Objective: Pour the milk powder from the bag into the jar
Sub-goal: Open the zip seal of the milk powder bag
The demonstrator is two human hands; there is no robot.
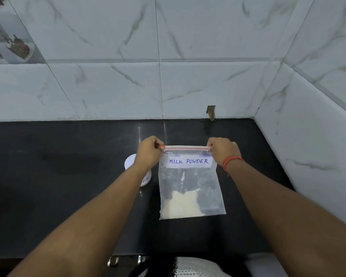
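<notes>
The bag [191,182] hangs upright over the black counter [68,166], its long axis running from the zip strip at the top, on the wall side, down to the bottom edge nearest the person. Its white label reads "MILK POWDER" and faces the camera. The milk powder [180,204] sits heaped in the bag's lower left corner; the rest of the bag looks clear. The left hand [148,153] pinches the left end of the bag's zip strip, and the right hand [223,149] pinches the right end, fingers curled on it, holding the strip stretched level between them. The jar [137,169] stands just left of the bag, mostly hidden behind the left wrist; only part of its white top and the letters "ER" show. Whether the zip is sealed is hard to tell.
</notes>
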